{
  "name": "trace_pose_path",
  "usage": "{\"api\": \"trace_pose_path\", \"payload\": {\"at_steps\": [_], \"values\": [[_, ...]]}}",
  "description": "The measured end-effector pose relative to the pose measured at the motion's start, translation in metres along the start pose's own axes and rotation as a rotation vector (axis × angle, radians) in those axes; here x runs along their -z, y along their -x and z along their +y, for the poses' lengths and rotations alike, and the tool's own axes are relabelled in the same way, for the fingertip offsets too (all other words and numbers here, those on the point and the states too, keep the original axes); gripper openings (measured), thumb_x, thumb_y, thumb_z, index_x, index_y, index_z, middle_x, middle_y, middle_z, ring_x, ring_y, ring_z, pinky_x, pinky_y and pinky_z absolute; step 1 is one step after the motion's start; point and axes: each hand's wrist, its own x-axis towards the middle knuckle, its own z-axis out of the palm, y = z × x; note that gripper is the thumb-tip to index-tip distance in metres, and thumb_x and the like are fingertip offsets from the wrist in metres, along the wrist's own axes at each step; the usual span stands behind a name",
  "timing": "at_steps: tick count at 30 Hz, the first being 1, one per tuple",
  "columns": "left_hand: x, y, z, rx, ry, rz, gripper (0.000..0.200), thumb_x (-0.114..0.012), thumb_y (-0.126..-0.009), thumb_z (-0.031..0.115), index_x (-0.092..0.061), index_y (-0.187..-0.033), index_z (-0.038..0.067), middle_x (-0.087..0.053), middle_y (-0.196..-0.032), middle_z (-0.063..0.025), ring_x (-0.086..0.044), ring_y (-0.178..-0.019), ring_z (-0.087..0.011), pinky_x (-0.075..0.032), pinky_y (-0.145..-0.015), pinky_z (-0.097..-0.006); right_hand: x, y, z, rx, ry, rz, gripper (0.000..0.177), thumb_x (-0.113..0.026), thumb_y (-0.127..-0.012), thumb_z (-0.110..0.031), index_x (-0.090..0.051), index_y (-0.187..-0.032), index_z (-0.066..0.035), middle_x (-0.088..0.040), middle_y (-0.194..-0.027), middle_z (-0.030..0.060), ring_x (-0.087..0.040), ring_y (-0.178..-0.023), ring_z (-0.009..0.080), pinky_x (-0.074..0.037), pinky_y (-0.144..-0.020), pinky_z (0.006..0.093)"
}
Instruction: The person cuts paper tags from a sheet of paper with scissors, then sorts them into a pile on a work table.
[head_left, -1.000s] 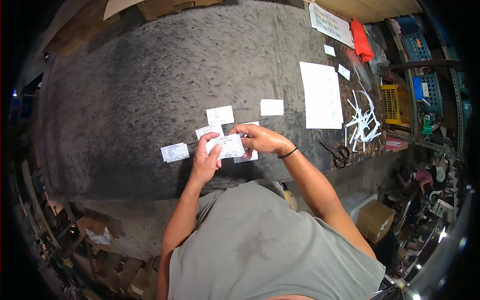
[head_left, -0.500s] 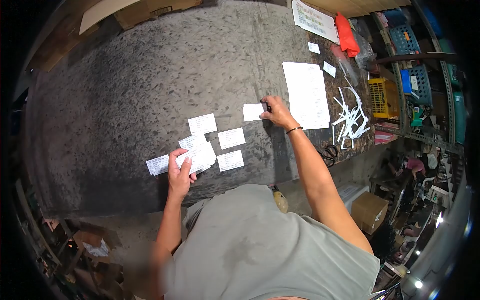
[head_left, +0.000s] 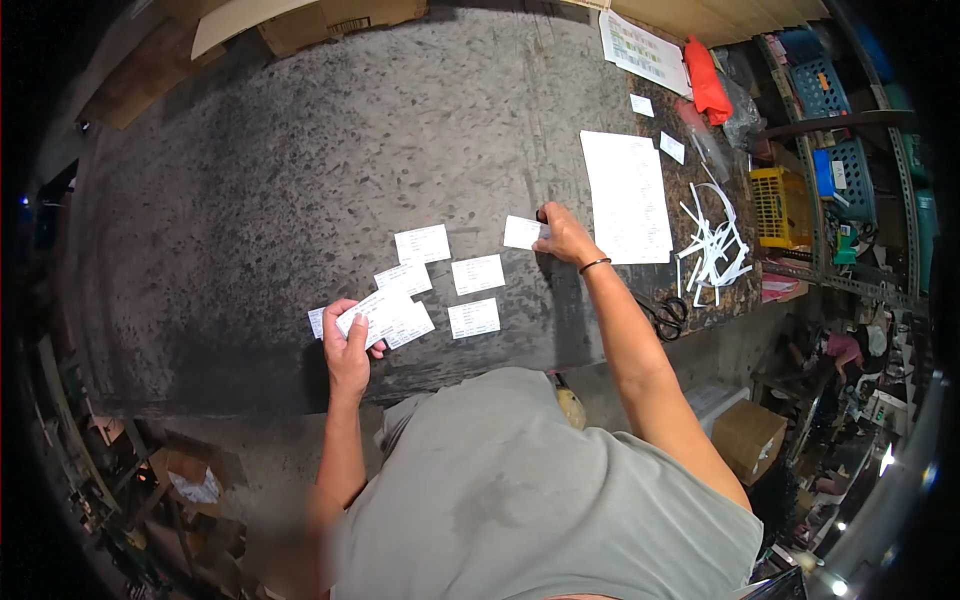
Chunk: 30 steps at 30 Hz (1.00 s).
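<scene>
My left hand [head_left: 348, 352] is closed on a few white printed paper slips [head_left: 366, 312], thumb on top. Other slips lie partly under or beside that hand, including one [head_left: 410, 326] just right of it and one [head_left: 316, 322] mostly hidden at its left. Further right, my right hand [head_left: 566, 238] pinches the right end of another paper slip [head_left: 522, 232]. Between the hands, printed slips lie face up on the dark tabletop [head_left: 280, 180]: an upper one [head_left: 423, 243], a middle one [head_left: 477, 274] and a lower one [head_left: 474, 318].
Large printed sheets [head_left: 625, 200] lie right of my right hand. Beyond them are a heap of white paper strips [head_left: 714, 245] and black-handled scissors [head_left: 668, 318] at the table edge. A red bag [head_left: 708, 85] lies at the back right. Shelves with baskets [head_left: 780, 207] stand beyond.
My left hand has shifted left with its slips, uncovering more of the slip beside it. My right fingers have changed position on their slip, which now tilts slightly. The whole view has shifted a little.
</scene>
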Motion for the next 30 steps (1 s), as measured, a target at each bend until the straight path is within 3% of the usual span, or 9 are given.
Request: {"api": "trace_pose_path", "payload": {"at_steps": [7,9,10,13,17,18,23,26,30], "values": [[0.000,0.015,0.006,-0.016,0.001,0.034,0.020,-0.049,-0.094,0.016,-0.042,-0.110,0.008,-0.057,-0.079,-0.0055,-0.053,-0.054,-0.0085,-0.042,-0.044,-0.0201,-0.006,0.008,-0.003,0.004,0.118,0.076,0.038,-0.074,-0.071,-0.012,-0.054,-0.102,-0.002,-0.057,-0.097,0.0208,-0.057,-0.092,0.0363,-0.046,-0.078,0.0410],[0.000,0.021,0.007,-0.001,0.001,0.026,0.020,-0.050,-0.094,0.017,-0.043,-0.111,0.008,-0.057,-0.079,-0.0050,-0.052,-0.054,-0.0084,-0.042,-0.045,-0.0203,-0.004,0.012,-0.005,0.006,-0.133,0.157,0.031,-0.069,-0.077,-0.009,-0.053,-0.101,0.000,-0.060,-0.088,0.0199,-0.060,-0.079,0.0326,-0.047,-0.070,0.0382],[0.000,0.025,0.008,0.012,0.025,0.016,0.021,-0.051,-0.093,0.016,-0.043,-0.111,0.008,-0.057,-0.079,-0.0049,-0.052,-0.054,-0.0082,-0.042,-0.045,-0.0204,-0.002,0.016,-0.011,-0.060,-0.176,0.170,0.026,-0.066,-0.081,-0.008,-0.052,-0.102,0.001,-0.060,-0.077,0.0142,-0.059,-0.067,0.0234,-0.047,-0.062,0.0333],[-0.004,0.036,0.009,0.022,0.086,-0.041,0.021,-0.052,-0.093,0.015,-0.043,-0.111,0.008,-0.056,-0.076,-0.0039,-0.052,-0.054,-0.0080,-0.042,-0.045,-0.0202,0.010,0.040,-0.057,-0.021,-0.340,0.106,0.022,-0.064,-0.083,-0.007,-0.053,-0.102,0.000,-0.058,-0.073,0.0078,-0.056,-0.063,0.0147,-0.046,-0.058,0.0292],[-0.015,0.047,0.010,-0.015,0.081,-0.164,0.021,-0.052,-0.091,0.012,-0.044,-0.111,0.007,-0.054,-0.120,-0.0125,-0.052,-0.057,-0.0063,-0.043,-0.047,-0.0193,-0.005,0.074,-0.127,0.302,-0.352,-0.197,0.017,-0.054,-0.088,-0.008,-0.053,-0.104,-0.002,-0.059,-0.078,0.0095,-0.058,-0.066,0.0166,-0.047,-0.062,0.0306],[-0.013,0.049,0.007,0.010,0.049,-0.214,0.020,-0.051,-0.091,0.011,-0.044,-0.109,0.007,-0.041,-0.138,-0.0132,-0.052,-0.059,-0.0057,-0.044,-0.047,-0.0190,-0.012,0.082,-0.139,0.367,-0.357,-0.271,0.019,-0.055,-0.087,-0.007,-0.053,-0.106,-0.002,-0.059,-0.077,0.0113,-0.058,-0.066,0.0181,-0.047,-0.063,0.0321],[-0.009,0.063,0.000,0.053,-0.140,-0.243,0.019,-0.050,-0.093,0.015,-0.044,-0.109,0.009,-0.046,-0.134,-0.0123,-0.051,-0.059,-0.0052,-0.044,-0.046,-0.0187,-0.023,0.103,-0.188,0.298,-0.540,-0.568,0.021,-0.052,-0.089,-0.006,-0.053,-0.109,-0.001,-0.062,-0.086,0.0102,-0.057,-0.075,0.0145,-0.048,-0.066,0.0303],[0.002,0.070,-0.010,0.171,-0.167,-0.223,0.022,-0.051,-0.093,0.017,-0.043,-0.111,0.007,-0.056,-0.106,-0.0083,-0.048,-0.056,-0.0056,-0.042,-0.045,-0.0196,-0.027,0.107,-0.199,0.232,-0.622,-0.690,0.021,-0.050,-0.089,-0.004,-0.053,-0.110,-0.002,-0.062,-0.091,0.0082,-0.056,-0.080,0.0124,-0.048,-0.070,0.0291],[0.008,0.078,-0.013,0.122,-0.156,-0.172,0.024,-0.051,-0.093,0.017,-0.043,-0.112,0.005,-0.054,-0.095,-0.0056,-0.046,-0.057,-0.0056,-0.041,-0.048,-0.0212,-0.025,0.110,-0.213,0.168,-0.699,-0.796,0.022,-0.048,-0.090,-0.003,-0.053,-0.111,-0.003,-0.061,-0.093,0.0067,-0.056,-0.083,0.0117,-0.049,-0.073,0.0281]]}}
